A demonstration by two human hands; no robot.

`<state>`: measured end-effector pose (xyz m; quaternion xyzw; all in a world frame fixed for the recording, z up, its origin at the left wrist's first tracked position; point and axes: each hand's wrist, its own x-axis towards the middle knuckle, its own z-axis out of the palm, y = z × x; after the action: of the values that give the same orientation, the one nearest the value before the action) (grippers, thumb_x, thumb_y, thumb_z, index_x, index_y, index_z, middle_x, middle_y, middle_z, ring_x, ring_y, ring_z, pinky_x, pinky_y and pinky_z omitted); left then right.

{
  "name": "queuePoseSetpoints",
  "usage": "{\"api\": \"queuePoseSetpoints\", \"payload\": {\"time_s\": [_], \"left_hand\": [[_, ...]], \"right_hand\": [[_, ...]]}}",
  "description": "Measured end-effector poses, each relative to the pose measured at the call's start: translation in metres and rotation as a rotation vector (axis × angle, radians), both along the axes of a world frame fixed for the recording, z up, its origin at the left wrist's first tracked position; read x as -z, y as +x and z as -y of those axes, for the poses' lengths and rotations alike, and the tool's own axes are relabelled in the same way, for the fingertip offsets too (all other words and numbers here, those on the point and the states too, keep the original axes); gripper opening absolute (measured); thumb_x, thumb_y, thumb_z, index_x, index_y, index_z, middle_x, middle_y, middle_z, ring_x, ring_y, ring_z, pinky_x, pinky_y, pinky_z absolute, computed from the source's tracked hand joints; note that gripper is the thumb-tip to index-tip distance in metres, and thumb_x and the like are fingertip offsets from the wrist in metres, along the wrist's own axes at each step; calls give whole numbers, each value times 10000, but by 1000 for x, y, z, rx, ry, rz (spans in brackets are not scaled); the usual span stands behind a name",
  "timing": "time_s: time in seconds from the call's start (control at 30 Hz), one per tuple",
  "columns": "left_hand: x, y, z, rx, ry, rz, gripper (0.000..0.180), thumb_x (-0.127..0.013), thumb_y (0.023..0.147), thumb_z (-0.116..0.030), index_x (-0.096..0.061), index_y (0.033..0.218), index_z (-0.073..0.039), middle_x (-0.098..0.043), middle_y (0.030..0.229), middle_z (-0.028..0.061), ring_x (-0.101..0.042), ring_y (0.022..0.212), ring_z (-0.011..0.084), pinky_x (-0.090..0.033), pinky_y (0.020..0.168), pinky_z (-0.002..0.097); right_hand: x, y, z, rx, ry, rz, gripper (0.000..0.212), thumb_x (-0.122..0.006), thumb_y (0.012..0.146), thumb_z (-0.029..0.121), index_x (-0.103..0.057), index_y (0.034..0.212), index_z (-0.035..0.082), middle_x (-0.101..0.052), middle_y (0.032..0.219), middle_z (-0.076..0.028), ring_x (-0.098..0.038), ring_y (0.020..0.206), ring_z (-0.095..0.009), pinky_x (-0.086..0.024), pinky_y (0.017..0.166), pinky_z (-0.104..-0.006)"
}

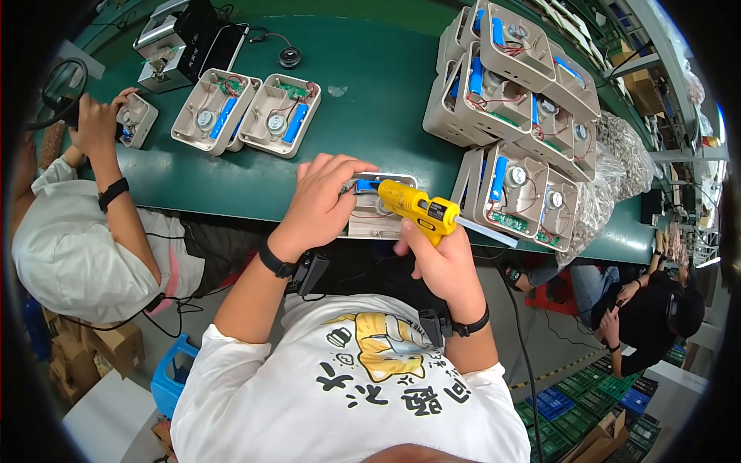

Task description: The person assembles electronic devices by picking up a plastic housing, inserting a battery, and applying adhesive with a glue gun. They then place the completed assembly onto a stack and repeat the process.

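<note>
In my right hand [440, 262] is a yellow hot glue gun [417, 207], a pale glue stick [486, 231] jutting from its rear. Its nozzle end points down and left into a beige plastic housing [372, 227] at the table's near edge. My left hand [324, 199] grips the housing's left side, fingers reaching across its far rim. A blue battery cell [366, 185] lies inside by the far wall, just under the nozzle. The gun hides part of a round speaker there, and the nozzle's very tip is hard to make out.
Stacked open housings [532, 92] with batteries, speakers and wires rise at the right, beside a clear bag of small parts [617, 154]. Two more housings [279, 116] sit at the back left. A co-worker's hand [96, 127] works at far left. A black cable [519, 324] hangs at right.
</note>
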<state>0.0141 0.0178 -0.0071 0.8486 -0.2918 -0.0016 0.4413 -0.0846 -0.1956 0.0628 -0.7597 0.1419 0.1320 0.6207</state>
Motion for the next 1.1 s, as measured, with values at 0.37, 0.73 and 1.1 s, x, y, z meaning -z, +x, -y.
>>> {"api": "queuePoseSetpoints", "payload": {"time_s": [0.37,0.73,1.1], "left_hand": [[11,-9,3,-165,-119,10,498,-589,861,-107,-637,1353,-43,-666,1256,115,-572,1199,313,-422,1003,453],[-62,-10,3,47,233,-69,1051,-924,727,-324,-411,1589,-7,-557,1411,220,-548,1303,408,-442,1119,492],[-133,58,46,-82,-204,311,1036,-958,726,-355,-445,1556,-8,-590,1375,204,-578,1310,347,-474,1118,465]], "right_hand": [[9,-18,13,51,157,148,349,-621,1081,184,-631,1331,-61,-781,1059,-162,-606,524,-100,-515,489,-237],[12,-80,64,196,463,394,287,-567,1080,158,-614,1259,-62,-727,1135,-299,-634,524,-187,-577,523,-325],[25,-114,97,263,664,634,242,-581,1065,239,-609,1100,2,-704,1113,-341,-639,516,-230,-583,520,-374]]}}
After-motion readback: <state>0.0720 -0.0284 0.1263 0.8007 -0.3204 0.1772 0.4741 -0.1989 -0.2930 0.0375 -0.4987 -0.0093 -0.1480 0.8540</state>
